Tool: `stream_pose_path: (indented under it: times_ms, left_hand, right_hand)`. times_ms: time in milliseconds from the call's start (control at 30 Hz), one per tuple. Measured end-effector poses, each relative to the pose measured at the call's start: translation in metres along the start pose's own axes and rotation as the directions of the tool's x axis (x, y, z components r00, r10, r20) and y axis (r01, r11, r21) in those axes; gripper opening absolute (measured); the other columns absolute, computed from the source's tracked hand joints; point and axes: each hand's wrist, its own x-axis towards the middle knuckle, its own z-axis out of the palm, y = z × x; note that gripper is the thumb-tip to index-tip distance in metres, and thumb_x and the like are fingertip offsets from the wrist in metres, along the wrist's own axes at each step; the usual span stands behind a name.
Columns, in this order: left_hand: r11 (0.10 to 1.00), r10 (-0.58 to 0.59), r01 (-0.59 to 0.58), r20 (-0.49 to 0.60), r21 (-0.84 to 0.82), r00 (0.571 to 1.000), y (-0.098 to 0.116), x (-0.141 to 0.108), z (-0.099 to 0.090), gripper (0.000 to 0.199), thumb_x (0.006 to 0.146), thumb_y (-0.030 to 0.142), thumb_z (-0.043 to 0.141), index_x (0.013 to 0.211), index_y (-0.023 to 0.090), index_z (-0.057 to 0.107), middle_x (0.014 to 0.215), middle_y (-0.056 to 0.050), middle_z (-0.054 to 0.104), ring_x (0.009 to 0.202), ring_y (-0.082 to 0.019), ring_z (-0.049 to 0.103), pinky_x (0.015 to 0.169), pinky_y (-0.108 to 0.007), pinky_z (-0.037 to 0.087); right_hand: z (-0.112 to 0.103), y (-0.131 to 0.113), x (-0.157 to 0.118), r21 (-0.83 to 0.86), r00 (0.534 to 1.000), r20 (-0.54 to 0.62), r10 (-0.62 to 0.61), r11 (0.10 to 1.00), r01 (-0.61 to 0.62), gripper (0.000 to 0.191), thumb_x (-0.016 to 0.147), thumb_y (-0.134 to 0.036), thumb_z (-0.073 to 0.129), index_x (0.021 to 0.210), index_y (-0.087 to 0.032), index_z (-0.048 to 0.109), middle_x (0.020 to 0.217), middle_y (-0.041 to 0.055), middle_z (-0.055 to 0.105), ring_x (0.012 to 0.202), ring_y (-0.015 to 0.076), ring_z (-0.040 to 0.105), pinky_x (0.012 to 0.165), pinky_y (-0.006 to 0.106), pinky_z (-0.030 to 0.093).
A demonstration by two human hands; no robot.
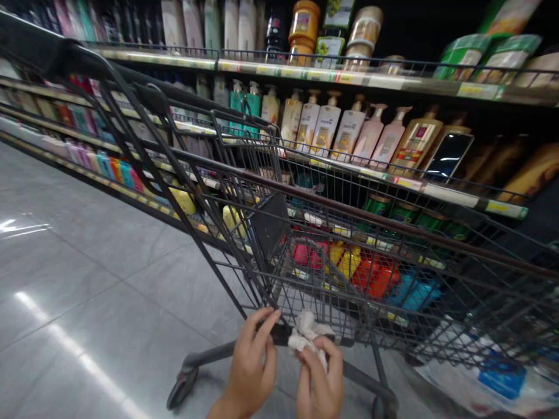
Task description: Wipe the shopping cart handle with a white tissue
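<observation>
In my right hand (321,375) is a crumpled white cloth (308,331), pinched between thumb and fingers; whether it is fabric or paper I cannot tell. My left hand (253,361) is raised just to its left, fingers apart and holding nothing. Its fingertips are close to the lower frame of a dark metal shopping cart (345,209); I cannot tell if they touch it. The cart stands sideways before me, its handle end at the upper left. A dark panel (268,224) is fixed inside its basket end.
Behind the cart runs a store shelf (384,78) with pump bottles (327,125) and jars (305,26). Red bottles (375,276) on the bottom shelf show through the wire mesh. A plastic-wrapped bundle (502,372) is at the lower right. Grey tiled floor (109,326) extends left.
</observation>
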Motion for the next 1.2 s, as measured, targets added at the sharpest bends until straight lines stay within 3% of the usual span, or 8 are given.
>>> stream_pose_path:
  times_ms: [100, 200, 367, 633, 733, 900, 1067, 1200]
  left_hand:
    - [0.992, -0.126, 0.125, -0.097, -0.016, 0.987, 0.002, 0.009, 0.0, 0.046, 0.091, 0.01, 0.044, 0.136, 0.016, 0.045, 0.118, -0.013, 0.064, 0.113, -0.019, 0.064, 0.093, -0.034, 0.057]
    - [0.986, -0.164, 0.161, -0.105, -0.039, 0.981, 0.002, 0.015, -0.001, 0.047, 0.094, 0.014, 0.044, 0.141, 0.016, 0.04, 0.116, -0.011, 0.067, 0.103, -0.017, 0.069, 0.088, -0.029, 0.059]
    - [0.982, -0.181, 0.176, -0.09, -0.067, 0.979, -0.001, 0.021, -0.001, 0.032, 0.096, 0.021, 0.046, 0.127, 0.017, 0.053, 0.092, -0.003, 0.073, 0.077, -0.013, 0.072, 0.072, -0.023, 0.06]
    - [0.983, -0.182, 0.183, -0.178, -0.011, 0.967, 0.0, 0.039, -0.005, 0.016, 0.093, 0.025, 0.051, 0.098, 0.019, 0.065, 0.084, -0.004, 0.071, 0.076, -0.017, 0.068, 0.066, -0.029, 0.057]
    - [0.987, -0.155, 0.159, -0.185, 0.006, 0.971, 0.003, 0.044, -0.009, 0.016, 0.093, 0.022, 0.05, 0.097, 0.02, 0.065, 0.082, -0.003, 0.07, 0.075, -0.016, 0.067, 0.066, -0.028, 0.056]
    - [0.991, -0.1, 0.117, -0.227, 0.06, 0.969, 0.0, 0.055, -0.021, 0.014, 0.091, 0.017, 0.05, 0.095, 0.02, 0.064, 0.083, -0.002, 0.069, 0.075, -0.016, 0.065, 0.069, -0.029, 0.052]
    - [0.991, -0.05, 0.082, -0.283, 0.102, 0.958, -0.011, 0.072, -0.033, 0.014, 0.091, 0.013, 0.051, 0.099, 0.019, 0.06, 0.087, -0.003, 0.066, 0.082, -0.016, 0.062, 0.075, -0.029, 0.051]
    - [0.989, 0.0, 0.05, -0.338, 0.139, 0.941, -0.014, 0.084, -0.044, 0.024, 0.089, 0.009, 0.051, 0.111, 0.015, 0.057, 0.1, -0.008, 0.061, 0.099, -0.018, 0.058, 0.089, -0.032, 0.05]
  right_hand:
    - [0.013, -0.008, 0.013, 0.016, 1.0, -0.009, -0.022, 1.0, 0.022, 0.026, 0.092, -0.009, 0.049, 0.098, -0.022, 0.07, 0.105, 0.0097, 0.059, 0.097, 0.0188, 0.064, 0.074, 0.028, 0.054]
    - [0.027, -0.008, 0.018, -0.045, 1.0, 0.012, 0.009, 0.999, -0.008, 0.026, 0.095, -0.016, 0.048, 0.11, -0.021, 0.069, 0.111, 0.0138, 0.059, 0.104, 0.0233, 0.063, 0.077, 0.034, 0.055]
    - [0.037, -0.004, 0.036, -0.023, 0.994, 0.018, -0.108, 0.994, 0.108, 0.027, 0.095, -0.015, 0.048, 0.114, -0.023, 0.066, 0.118, 0.0125, 0.056, 0.109, 0.0219, 0.061, 0.079, 0.032, 0.056]
    - [0.042, -0.01, 0.075, 0.006, 0.97, 0.045, -0.238, 0.971, 0.238, 0.028, 0.095, -0.018, 0.049, 0.117, -0.025, 0.066, 0.106, 0.0084, 0.06, 0.099, 0.0198, 0.064, 0.079, 0.032, 0.056]
    - [0.041, -0.01, 0.075, 0.001, 0.972, 0.052, -0.23, 0.973, 0.231, 0.029, 0.096, -0.018, 0.049, 0.116, -0.026, 0.067, 0.103, 0.0082, 0.063, 0.095, 0.0197, 0.066, 0.077, 0.032, 0.055]
    - [0.037, -0.025, 0.088, -0.061, 0.959, -0.051, -0.28, 0.959, 0.277, 0.023, 0.095, -0.016, 0.05, 0.101, -0.022, 0.071, 0.098, 0.0086, 0.062, 0.087, 0.0167, 0.066, 0.072, 0.027, 0.054]
    - [0.035, -0.052, 0.111, -0.05, 0.949, -0.131, -0.287, 0.958, 0.282, 0.02, 0.094, -0.013, 0.053, 0.094, -0.021, 0.071, 0.099, 0.0072, 0.062, 0.088, 0.0155, 0.066, 0.073, 0.025, 0.054]
    - [0.036, -0.069, 0.141, 0.046, 0.953, -0.147, -0.264, 0.961, 0.273, 0.022, 0.091, -0.008, 0.055, 0.101, -0.021, 0.069, 0.105, 0.0077, 0.06, 0.096, 0.017, 0.066, 0.076, 0.027, 0.056]
